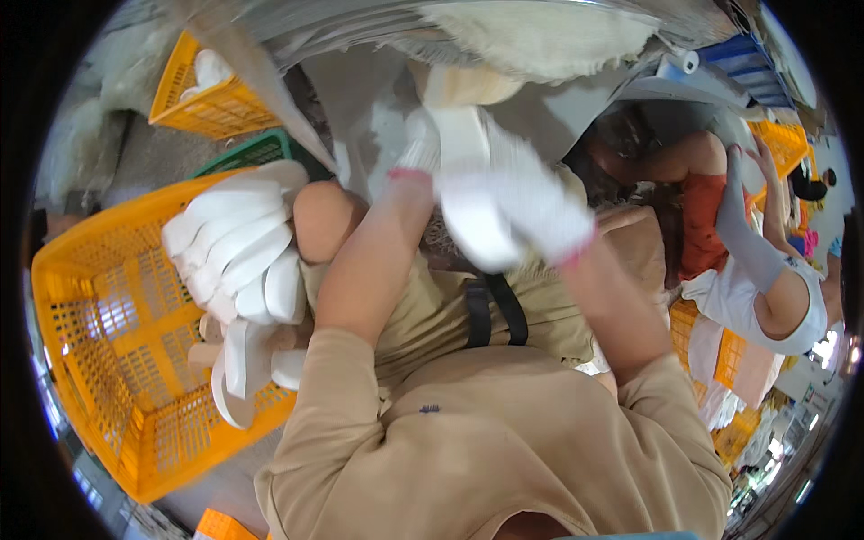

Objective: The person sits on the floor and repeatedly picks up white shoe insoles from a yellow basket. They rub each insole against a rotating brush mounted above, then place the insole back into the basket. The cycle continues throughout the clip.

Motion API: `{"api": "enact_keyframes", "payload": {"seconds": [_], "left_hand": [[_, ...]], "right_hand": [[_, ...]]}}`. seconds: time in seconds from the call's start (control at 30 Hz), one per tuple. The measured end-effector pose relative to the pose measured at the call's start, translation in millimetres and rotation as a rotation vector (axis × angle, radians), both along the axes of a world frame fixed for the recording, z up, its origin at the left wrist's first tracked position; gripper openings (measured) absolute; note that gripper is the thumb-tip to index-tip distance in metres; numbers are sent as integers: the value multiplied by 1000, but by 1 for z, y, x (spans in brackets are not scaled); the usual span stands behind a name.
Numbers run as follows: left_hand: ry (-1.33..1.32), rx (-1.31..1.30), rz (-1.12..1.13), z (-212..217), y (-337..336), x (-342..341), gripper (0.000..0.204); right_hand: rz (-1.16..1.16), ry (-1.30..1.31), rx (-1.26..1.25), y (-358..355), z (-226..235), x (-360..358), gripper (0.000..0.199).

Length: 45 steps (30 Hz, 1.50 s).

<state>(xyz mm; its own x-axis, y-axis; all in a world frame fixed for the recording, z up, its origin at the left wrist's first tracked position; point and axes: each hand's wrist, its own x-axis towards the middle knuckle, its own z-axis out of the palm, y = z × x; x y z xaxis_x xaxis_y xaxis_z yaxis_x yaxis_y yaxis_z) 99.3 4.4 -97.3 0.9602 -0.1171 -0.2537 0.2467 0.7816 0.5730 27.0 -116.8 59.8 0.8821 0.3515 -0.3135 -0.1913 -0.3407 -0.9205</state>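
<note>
In the head view, we are holding a white sole (pixel 465 200) right of the big yellow basket (pixel 130 450). Our right hand (pixel 540 202) is gripping its side; our left hand (pixel 418 144) is blurring near its top, so we cannot tell its grip. The sole is looking light and firm, so its edges are seeming best for holding. The big basket is holding piled white soles (pixel 238 229); beyond it, a smaller yellow basket (pixel 211 119) is holding white things (pixel 212 68).
</note>
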Motion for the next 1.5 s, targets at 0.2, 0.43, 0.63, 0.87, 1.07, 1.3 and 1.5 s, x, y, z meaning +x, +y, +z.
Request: {"api": "enact_keyframes", "payload": {"seconds": [0.2,0.43,0.63,0.87,1.07,1.3,1.5], "left_hand": [[81,-308,-121,-1,-20,-12,71],[70,-353,-230,17,-19,-19,71],[93,-508,-360,22,-22,-44,70],[43,-682,-221,28,-22,-19,86],[-172,-746,-449,6,-8,-9,75],[301,-31,68,24,-4,-2,52],[210,78,-132,48,0,-14,57]], "right_hand": [[168,-646,-566,-6,-10,13,61],[405,-965,-714,-15,-9,-2,30],[133,-795,-504,-34,0,-78,37],[61,-971,-848,-27,6,-31,27],[-13,-899,-665,-23,-5,-20,34],[-82,-800,-624,-9,-13,-1,36],[-192,-801,-524,-15,-22,-23,53]]}}
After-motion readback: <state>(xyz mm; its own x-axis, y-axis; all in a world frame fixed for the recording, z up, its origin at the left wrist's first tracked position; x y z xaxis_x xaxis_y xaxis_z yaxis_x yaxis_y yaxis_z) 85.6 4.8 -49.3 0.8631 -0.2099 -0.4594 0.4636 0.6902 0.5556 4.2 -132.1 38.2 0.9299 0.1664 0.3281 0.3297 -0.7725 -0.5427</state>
